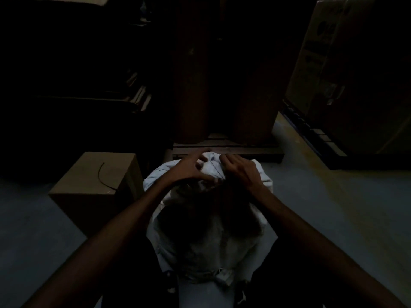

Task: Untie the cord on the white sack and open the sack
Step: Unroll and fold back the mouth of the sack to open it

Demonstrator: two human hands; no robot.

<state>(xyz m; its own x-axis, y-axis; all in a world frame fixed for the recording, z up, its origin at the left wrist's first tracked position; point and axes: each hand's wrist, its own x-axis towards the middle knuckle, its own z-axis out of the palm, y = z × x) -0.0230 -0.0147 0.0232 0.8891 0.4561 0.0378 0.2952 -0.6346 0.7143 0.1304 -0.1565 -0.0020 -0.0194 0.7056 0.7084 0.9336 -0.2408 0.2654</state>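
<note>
Both hands pinching the gathered neck of the white sack [206, 218]: left hand [189, 167], right hand [242, 172]. Cord hidden in the gloom. Risk of tightening the knot by tugging blind.

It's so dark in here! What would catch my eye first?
The white sack at centre, pale against the gloom, stands on the floor. Both hands meet at its bunched top: the left hand and right hand pinch the cloth there. A cardboard box sits just to its left.
</note>
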